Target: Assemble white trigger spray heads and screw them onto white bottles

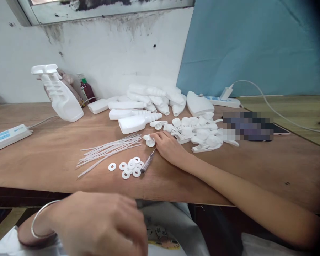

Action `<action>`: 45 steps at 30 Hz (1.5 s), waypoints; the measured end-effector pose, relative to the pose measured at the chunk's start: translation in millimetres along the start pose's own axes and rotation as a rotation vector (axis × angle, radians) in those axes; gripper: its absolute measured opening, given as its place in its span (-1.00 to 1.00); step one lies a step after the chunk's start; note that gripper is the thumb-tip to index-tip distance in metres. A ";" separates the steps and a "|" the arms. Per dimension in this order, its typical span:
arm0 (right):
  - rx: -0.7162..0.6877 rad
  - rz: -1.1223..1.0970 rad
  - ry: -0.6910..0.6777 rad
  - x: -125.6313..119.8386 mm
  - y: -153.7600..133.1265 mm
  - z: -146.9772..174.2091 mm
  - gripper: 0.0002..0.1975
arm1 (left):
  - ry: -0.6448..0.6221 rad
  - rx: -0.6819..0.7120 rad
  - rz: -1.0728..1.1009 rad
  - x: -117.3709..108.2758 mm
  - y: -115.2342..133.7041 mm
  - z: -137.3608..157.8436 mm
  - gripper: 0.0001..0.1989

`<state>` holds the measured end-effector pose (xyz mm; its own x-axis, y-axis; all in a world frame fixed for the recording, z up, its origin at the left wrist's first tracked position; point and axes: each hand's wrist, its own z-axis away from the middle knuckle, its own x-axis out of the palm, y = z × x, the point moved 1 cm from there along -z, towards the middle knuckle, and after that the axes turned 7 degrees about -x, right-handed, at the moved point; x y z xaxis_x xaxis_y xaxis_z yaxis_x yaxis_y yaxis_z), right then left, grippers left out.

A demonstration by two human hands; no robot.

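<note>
My right hand rests on the table with its fingers closed on a white spray trigger head. Just below it lies a small screwdriver with a clear handle, its shaft pointing toward that hand. More white spray heads are heaped right behind my right hand. Close to the camera, in front of the table edge, is my left hand, blurred and bent downward; its fingertips are hidden. Thin white plastic tubes and several flat white washers lie left of the screwdriver.
White empty-looking bottles are piled along the wall. An assembled spray bottle stands at the left, near a dark red bottle. Power strips sit at the left edge and back right. A blurred-out patch covers a phone-like object.
</note>
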<state>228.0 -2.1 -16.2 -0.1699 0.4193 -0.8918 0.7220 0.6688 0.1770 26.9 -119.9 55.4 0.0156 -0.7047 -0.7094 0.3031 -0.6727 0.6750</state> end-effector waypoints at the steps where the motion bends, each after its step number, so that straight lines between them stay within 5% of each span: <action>1: 0.013 -0.010 0.005 0.8 0.8 -0.1 -0.76 | 0.109 -0.085 -0.127 -7.5 0.2 3.8 -0.78; 5: 0.063 -0.040 0.019 2.2 2.9 -0.6 -0.81 | 0.402 -0.470 -0.557 -24.6 -24.7 21.0 -0.82; 9: 0.096 -0.097 -0.020 4.4 1.9 -0.3 -0.77 | 0.359 -0.671 -0.660 -28.2 -56.1 29.5 -0.90; 14: 0.115 -0.087 -0.009 5.8 -0.1 0.0 -0.74 | 0.358 -0.740 -0.672 -29.7 -67.8 24.5 -0.87; 19: 0.072 -0.188 0.189 -2.4 -4.7 -0.3 -0.72 | 0.370 -0.773 -0.584 -34.2 -63.7 21.7 -0.88; 24: -0.023 -0.406 0.307 -15.2 -22.4 3.1 -0.76 | 0.474 -0.643 -0.519 -36.8 -56.7 18.2 -0.85; 28: -0.132 -0.454 0.349 -21.3 -38.4 5.6 -0.80 | 0.756 -0.316 -0.312 -32.3 -45.2 11.6 -0.92; 32: -0.153 -0.509 0.343 -23.1 -48.2 7.2 -0.81 | 0.969 -0.154 -0.199 -23.6 -42.3 1.8 -0.93; 45: -0.250 -0.412 0.399 -21.7 -50.7 8.4 -0.85 | 1.032 -0.072 -0.150 -19.0 -50.7 -8.7 -0.98</action>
<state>200.7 -50.2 -9.3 -0.6730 0.2609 -0.6921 0.3732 0.9277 -0.0132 19.6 -70.4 32.9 0.7690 -0.0577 -0.6367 0.4245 -0.6986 0.5759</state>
